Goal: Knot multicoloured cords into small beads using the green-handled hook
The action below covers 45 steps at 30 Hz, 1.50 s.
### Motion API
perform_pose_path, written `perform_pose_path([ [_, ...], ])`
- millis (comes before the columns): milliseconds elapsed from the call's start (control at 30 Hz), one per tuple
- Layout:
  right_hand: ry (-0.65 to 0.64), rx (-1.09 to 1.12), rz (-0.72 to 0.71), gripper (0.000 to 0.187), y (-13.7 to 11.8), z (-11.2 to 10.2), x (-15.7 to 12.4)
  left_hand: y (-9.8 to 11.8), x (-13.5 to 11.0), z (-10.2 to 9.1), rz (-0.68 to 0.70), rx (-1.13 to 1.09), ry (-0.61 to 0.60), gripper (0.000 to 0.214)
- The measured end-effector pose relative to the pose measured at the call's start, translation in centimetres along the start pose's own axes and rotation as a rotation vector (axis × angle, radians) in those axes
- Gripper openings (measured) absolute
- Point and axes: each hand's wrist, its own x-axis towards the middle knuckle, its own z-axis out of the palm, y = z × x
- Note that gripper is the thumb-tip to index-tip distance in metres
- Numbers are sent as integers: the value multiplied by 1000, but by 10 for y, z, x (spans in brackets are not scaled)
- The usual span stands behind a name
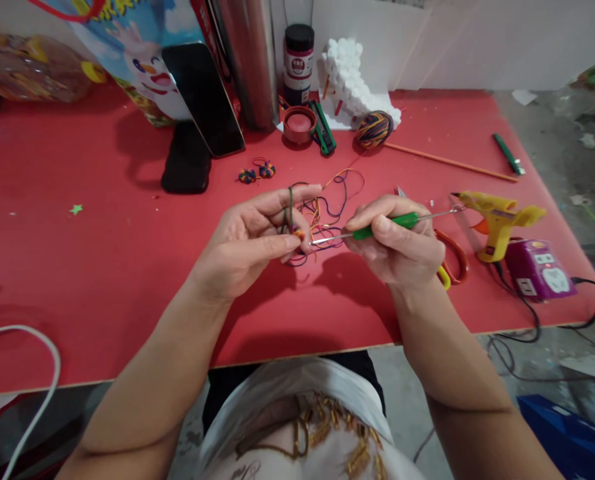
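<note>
Between the thumb and fingers of my left hand (257,240) is pinched a small multicoloured crochet piece (299,235). Dark green yarn (291,207) loops over the raised index finger of that hand. My right hand (397,240) is closed around the green handle of a crochet hook (362,232). The hook's metal tip points left and meets the crochet piece or lies right beside it; which one I cannot tell. Loose multicoloured yarn (345,193) lies tangled behind the hands, trailing toward a yarn ball (374,129).
Two small crocheted pieces (257,171) lie behind my left hand. A propped phone (205,100), a steel flask (250,60) and a box cutter (322,130) stand or lie farther back. To the right are scissors (455,257), a yellow glue gun (502,220) and a purple power socket (540,270).
</note>
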Motion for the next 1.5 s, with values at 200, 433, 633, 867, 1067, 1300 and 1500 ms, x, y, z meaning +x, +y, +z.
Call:
perform_pose_path([
  [200,35,-58,-58,14,2,1,-3,-3,1,1,48,-19,58,43],
  [433,104,-122,-84,12,3,2,-6,-3,2,-2,13,-60,38,38],
  [633,105,-142,-83,13,3,3,-6,-2,3,-1,7,-78,30,36],
  [867,113,-149,-105,14,4,3,-5,-3,2,-2,10,-80,31,36],
  [1067,139,-157,-106,16,3,6,-6,-3,3,-3,4,-115,32,35],
  [1300,152,-189,-59,20,0,7,-7,-3,3,-3,-6,-103,33,36],
  [1500,139,-183,-66,15,0,7,-6,-2,2,-2,-20,-67,55,37],
])
